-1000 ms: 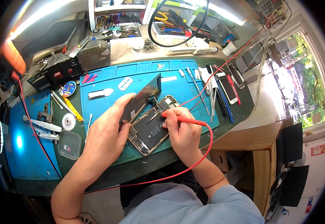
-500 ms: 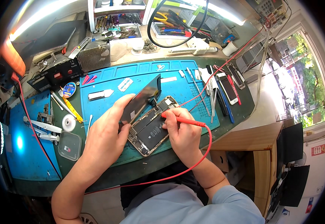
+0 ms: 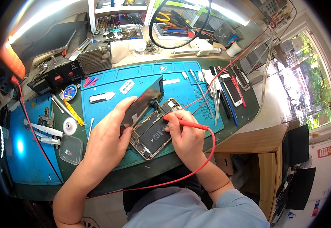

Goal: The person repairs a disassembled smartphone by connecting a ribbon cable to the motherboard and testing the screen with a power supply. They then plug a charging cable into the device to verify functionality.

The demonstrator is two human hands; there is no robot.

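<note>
Nothing has shifted since a second ago: on the blue mat [image 3: 108, 89] the opened phone [image 3: 154, 133] lies mid-bench, left hand [image 3: 106, 140] propping its lifted screen [image 3: 142, 100], right hand [image 3: 186, 138] pinching the red probe [image 3: 186, 124]; best keep the tip steady, screen braced

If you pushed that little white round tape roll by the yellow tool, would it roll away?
Probably not: the white tape roll lies flat on the table, so it would likely slide. It looks small and light, so a nudge could shift it easily. Stood on edge, it might roll.
</note>
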